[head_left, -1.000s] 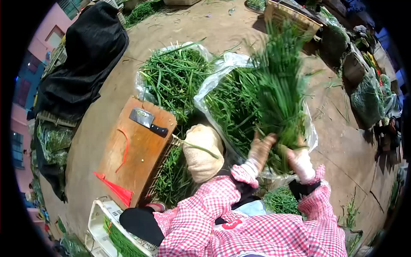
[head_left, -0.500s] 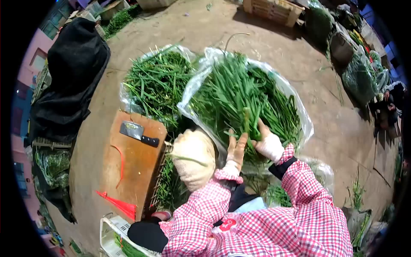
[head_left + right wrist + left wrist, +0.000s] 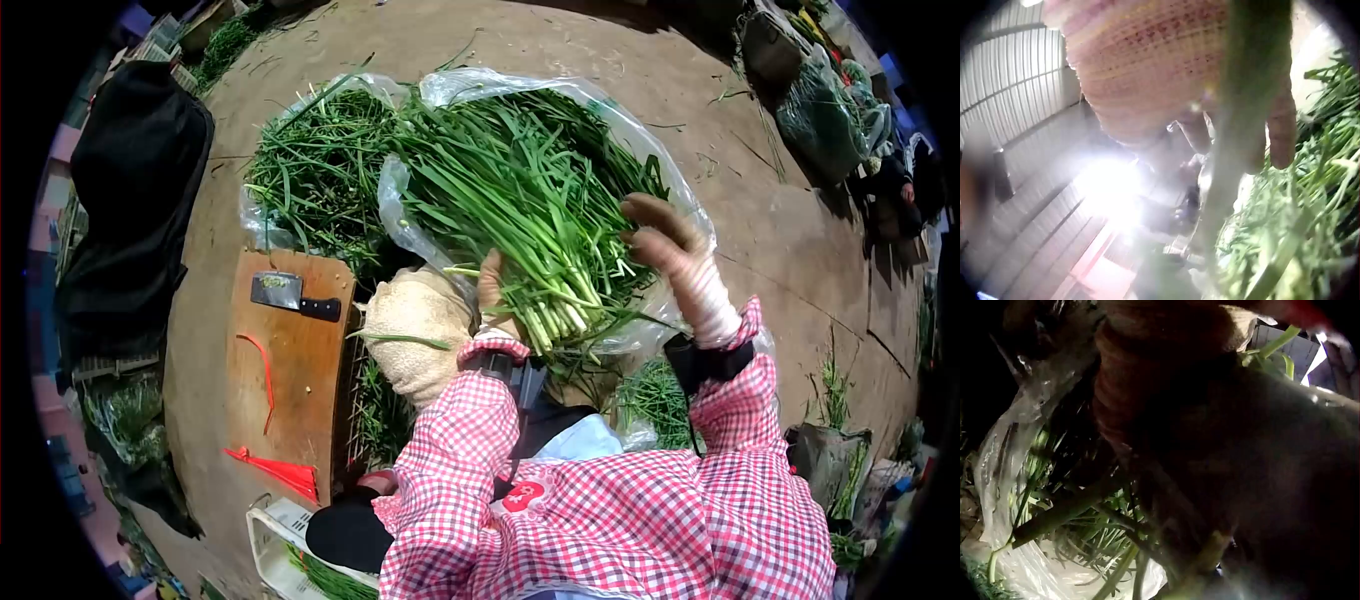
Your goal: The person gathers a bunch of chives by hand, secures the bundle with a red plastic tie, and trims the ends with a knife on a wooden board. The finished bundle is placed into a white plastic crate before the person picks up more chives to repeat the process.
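Long green leafy stalks with pale ends form a bunch (image 3: 550,240) over an open clear plastic bag (image 3: 690,205). My left hand (image 3: 497,300) holds the bunch's lower left side near the pale ends, its fingers mostly hidden by the stalks. To the right of the bunch, my right hand (image 3: 675,255) is raised with fingers spread and bent a little, holding nothing. In the right wrist view its wrapped palm (image 3: 1147,69) is large, with a blurred green leaf in front. The left wrist view is dark, with stalks (image 3: 1110,519) and bag plastic (image 3: 1004,456) at its left.
A wooden board (image 3: 290,370) at left bears a cleaver (image 3: 280,291) and red strips (image 3: 268,385). A beige cloth bundle (image 3: 415,325) lies between board and bag. Another bag of greens (image 3: 320,165) stands behind, a white crate (image 3: 275,545) at lower left.
The bunch came down onto the bag, then tilted so its pale ends point toward me. My right hand has moved off it to the right; my left has shifted left. The view has shifted too.
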A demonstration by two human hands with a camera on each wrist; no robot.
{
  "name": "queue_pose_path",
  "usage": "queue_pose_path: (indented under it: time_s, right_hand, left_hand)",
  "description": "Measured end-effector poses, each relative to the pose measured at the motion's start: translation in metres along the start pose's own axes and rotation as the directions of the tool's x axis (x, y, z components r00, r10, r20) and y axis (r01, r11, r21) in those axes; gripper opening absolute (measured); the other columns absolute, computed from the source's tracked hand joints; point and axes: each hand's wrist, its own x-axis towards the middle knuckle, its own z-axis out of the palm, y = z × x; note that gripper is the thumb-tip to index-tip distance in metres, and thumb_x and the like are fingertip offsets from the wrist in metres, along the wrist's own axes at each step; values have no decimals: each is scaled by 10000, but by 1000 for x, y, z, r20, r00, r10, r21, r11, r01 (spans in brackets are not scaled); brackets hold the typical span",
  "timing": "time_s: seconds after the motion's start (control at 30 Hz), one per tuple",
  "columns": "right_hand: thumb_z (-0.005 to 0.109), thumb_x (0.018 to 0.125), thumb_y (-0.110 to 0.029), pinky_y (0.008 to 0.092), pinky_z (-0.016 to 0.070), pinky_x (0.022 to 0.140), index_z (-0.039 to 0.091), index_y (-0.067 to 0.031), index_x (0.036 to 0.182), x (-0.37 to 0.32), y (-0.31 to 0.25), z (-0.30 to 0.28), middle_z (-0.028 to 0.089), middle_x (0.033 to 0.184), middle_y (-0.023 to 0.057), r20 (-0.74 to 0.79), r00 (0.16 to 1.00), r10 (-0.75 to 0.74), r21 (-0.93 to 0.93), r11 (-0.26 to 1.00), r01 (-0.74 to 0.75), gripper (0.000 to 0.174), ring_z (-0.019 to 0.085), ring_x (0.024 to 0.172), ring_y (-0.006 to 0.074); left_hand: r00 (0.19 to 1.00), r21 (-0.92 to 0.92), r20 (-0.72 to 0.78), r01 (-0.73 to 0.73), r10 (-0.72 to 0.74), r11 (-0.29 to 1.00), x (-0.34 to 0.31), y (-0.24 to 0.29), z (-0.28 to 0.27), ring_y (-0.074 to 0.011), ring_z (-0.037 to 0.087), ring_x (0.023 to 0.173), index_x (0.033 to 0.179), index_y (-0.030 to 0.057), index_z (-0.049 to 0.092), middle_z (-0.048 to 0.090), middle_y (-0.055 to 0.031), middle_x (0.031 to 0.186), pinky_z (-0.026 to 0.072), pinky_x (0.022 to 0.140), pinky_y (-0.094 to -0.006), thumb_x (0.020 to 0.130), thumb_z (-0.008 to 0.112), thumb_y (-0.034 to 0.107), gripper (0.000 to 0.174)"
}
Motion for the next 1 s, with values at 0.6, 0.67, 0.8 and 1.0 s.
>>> queue_pose_path:
  time_s: [0.6, 0.67, 0.8, 1.0]
  right_hand:
    - [702, 844, -484, 261, 468, 794, 209, -33, 1513, 47, 117, 4, 563, 1244, 138, 198, 929, 311, 163, 925, -344, 946, 547, 974, 138]
    - [761, 813, -294, 274, 449, 933, 214, 70, 1480, 38, 75, 26, 556, 1289, 168, 164, 889, 427, 111, 888, -447, 937, 543, 1123, 191]
    - [648, 815, -101, 278, 489, 825, 380, 84, 1388, 39, 70, 25, 615, 1195, 112, 203, 968, 148, -147, 982, -119, 659, 570, 953, 138]
    - [663, 814, -68, 398, 527, 880, 435, -97, 1377, 42, 77, 3, 652, 1113, 218, 18, 994, -111, -819, 569, 79, 608, 635, 1014, 367]
  left_hand:
    - [986, 46, 52, -162, 159, 986, -4, 7, -12, -298, 665, 967, 1093, 34, 642, 685, -135, 1076, 541, 903, -495, 898, 619, 295, 327]
    - [989, 54, 48, -143, 141, 988, -5, 12, -19, -312, 660, 979, 1125, 29, 630, 675, -147, 1099, 537, 907, -505, 899, 617, 306, 358]
    - [990, 142, 113, -103, 87, 985, -3, 21, -30, -327, 648, 1005, 1215, 9, 585, 637, -184, 1167, 525, 919, -537, 904, 613, 354, 465]
    - [994, 190, 47, -103, 96, 976, -21, 11, -37, -306, 654, 966, 1171, 13, 595, 647, -169, 1120, 541, 873, -516, 898, 613, 378, 456]
